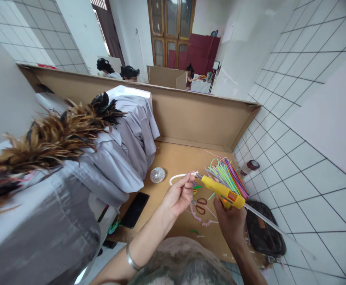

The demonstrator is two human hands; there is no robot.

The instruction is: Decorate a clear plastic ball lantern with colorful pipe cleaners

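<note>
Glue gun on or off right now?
Apparently on: an orange light glows on the glue gun, just above the right hand.

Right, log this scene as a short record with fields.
Left hand: pinching a curved white strip
Right hand: gripping a yellow glue gun
Nozzle: at the strip's end; contact unclear
Tabletop: colourful pipe cleaners, red-handled scissors, clear faceted object, black phone
Picture's left: brown feathers over grey cloth

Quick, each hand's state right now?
Left hand: closed, pinching a curved white strip between its fingers.
Right hand: closed around the handle of a yellow glue gun.
</note>
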